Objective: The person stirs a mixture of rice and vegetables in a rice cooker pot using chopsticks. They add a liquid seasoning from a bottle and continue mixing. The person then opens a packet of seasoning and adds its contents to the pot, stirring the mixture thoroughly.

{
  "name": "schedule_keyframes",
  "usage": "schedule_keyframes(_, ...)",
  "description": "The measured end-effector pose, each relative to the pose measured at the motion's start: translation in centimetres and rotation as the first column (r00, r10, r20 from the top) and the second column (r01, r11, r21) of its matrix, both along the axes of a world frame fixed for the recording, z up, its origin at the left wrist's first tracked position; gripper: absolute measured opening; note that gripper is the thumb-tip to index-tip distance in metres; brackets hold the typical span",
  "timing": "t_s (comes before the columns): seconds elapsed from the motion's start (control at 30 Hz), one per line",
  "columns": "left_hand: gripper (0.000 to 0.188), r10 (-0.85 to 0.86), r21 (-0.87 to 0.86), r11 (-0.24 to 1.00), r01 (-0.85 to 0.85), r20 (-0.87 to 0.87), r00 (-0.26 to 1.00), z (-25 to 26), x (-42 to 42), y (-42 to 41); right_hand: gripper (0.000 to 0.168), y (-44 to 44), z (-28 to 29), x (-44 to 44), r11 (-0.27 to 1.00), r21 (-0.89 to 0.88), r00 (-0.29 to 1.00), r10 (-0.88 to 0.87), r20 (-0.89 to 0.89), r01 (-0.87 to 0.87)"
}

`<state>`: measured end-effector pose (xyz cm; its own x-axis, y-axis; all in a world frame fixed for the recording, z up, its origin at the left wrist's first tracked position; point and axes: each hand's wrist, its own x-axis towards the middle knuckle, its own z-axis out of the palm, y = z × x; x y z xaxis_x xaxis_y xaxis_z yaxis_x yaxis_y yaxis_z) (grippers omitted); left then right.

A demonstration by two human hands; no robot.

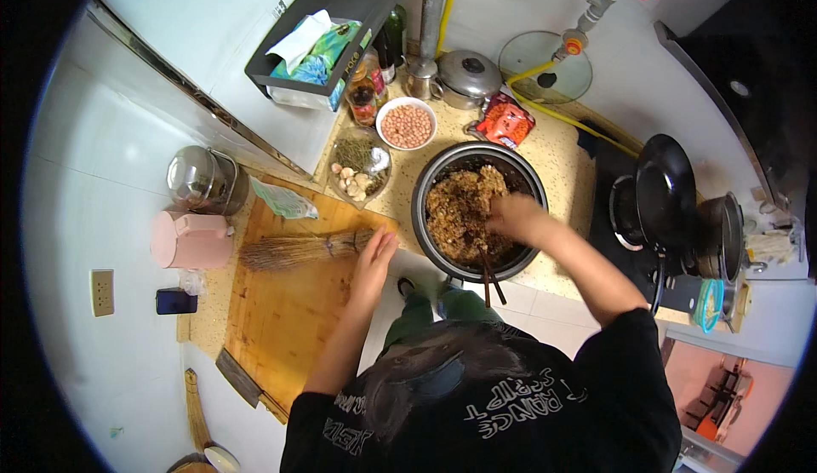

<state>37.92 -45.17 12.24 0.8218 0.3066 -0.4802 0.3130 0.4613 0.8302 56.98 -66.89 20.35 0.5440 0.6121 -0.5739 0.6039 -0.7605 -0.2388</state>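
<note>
My right hand (518,219) reaches into a large black pot (420,230), over the brown, crumbly food mixture (456,208); it is blurred, and its fingertips are hard to make out. A pair of chopsticks (490,278) leans on the pot's near rim with the tips in the food. At the right edge of a wooden cutting board (274,320) is my left hand (376,263), fingers extended, beside the tied end of a straw whisk broom (300,249). Whether it touches the broom I cannot tell. Behind the pot stand a white bowl of peanuts (406,125) and a dish of garlic and dried herbs (359,169).
A cleaver (237,377) lies at the board's near left edge. A pink pitcher (191,240) and a metal pot (207,179) stand at the left. Behind are a lidded pot (469,80) and a red packet (506,122). A black wok (665,185) is on the stove at right.
</note>
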Motion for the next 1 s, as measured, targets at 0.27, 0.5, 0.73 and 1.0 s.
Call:
schedule_keyframes(0.27,0.056,-0.107,0.131,0.986,0.102,0.026,0.994,-1.3,5.6,-3.3,0.055,-3.2,-2.5,-8.0,0.991,-0.009,0.985,-0.129,0.118,0.131)
schedule_keyframes(0.5,0.048,0.016,0.329,0.944,-0.001,-0.042,0.999,-2.4,6.3,-4.0,0.033,-3.7,-3.4,-7.2,0.965,-0.214,0.976,-0.114,0.185,0.153)
schedule_keyframes(0.73,0.043,0.057,0.278,0.956,-0.095,0.141,0.988,-4.0,6.7,-4.2,0.015,-5.2,-2.0,-4.1,0.97,-0.196,0.868,-0.032,0.496,0.148)
schedule_keyframes(1.0,0.043,0.246,0.194,0.937,-0.29,0.224,0.943,-6.0,9.1,-4.8,0.015,-1.5,0.0,-7.2,0.922,-0.309,0.909,0.32,0.266,-0.234)
